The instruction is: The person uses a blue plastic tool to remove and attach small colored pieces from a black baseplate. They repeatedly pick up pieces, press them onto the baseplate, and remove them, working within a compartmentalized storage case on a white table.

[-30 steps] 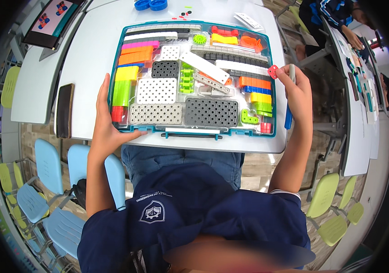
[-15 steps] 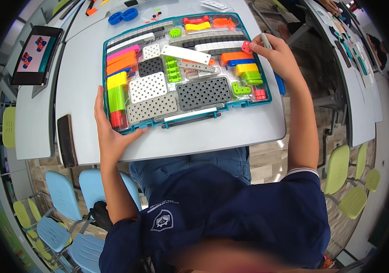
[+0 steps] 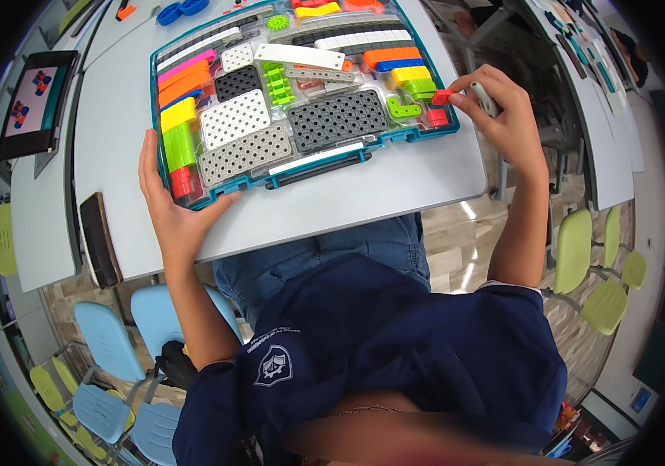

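Note:
A teal parts case (image 3: 313,159) full of coloured building pieces lies on the grey table (image 3: 395,186). My left hand (image 3: 171,210) grips the case's near left corner, thumb along its front edge and fingers up its left side. My right hand (image 3: 499,113) is at the case's right edge and pinches a small red piece (image 3: 442,97) between thumb and fingers. The same hand also holds a small grey piece (image 3: 482,97) against the palm. Perforated white, grey and black plates (image 3: 336,120) fill the case's middle.
A dark phone (image 3: 101,239) lies at the table's left edge. A tablet (image 3: 33,101) rests on the neighbouring table to the left. Blue chairs (image 3: 107,334) stand below left and green chairs (image 3: 581,256) to the right. Blue rings (image 3: 181,9) lie beyond the case.
The view has shifted, so the case now sits higher and tilted in the picture. My right hand still holds the red piece at the right edge; my left stays on the case's corner.

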`<state>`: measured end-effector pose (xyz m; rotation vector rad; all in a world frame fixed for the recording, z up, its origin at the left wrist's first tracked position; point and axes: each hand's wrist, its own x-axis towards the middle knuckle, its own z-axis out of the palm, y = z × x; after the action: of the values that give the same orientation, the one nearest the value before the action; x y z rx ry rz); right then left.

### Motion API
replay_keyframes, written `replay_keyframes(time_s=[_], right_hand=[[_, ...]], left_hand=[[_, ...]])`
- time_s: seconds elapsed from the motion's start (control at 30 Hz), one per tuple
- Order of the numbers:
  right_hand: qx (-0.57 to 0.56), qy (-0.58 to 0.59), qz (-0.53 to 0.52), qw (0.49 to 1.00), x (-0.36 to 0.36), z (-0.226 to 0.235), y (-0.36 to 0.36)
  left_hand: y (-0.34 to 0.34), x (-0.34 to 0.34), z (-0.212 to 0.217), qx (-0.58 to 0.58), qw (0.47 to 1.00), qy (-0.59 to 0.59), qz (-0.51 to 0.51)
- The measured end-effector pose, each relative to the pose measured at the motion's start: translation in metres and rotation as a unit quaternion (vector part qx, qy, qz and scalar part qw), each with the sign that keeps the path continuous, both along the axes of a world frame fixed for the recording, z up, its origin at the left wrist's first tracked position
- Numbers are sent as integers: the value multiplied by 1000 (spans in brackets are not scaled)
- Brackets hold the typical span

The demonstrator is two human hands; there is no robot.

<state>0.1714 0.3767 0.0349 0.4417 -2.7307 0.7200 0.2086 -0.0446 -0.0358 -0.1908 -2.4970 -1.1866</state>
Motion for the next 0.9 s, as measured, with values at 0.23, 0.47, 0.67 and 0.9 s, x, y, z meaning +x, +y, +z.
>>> replay_keyframes(time_s=[0.23,0.47,0.67,0.9], right_hand=[[22,-23,-23,999,11,-6,-10],[19,-47,-6,999,12,-9,-12],[6,-67,-26,997,13,-6,-17],[28,-51,2,998,15,-4,-15]], left_hand=[[0,1,0,-9,1000,1,2],[-1,1,1,-22,1000,15,-2],[-1,1,0,-28,999,16,1],[-1,0,0,-29,999,20,-1]])
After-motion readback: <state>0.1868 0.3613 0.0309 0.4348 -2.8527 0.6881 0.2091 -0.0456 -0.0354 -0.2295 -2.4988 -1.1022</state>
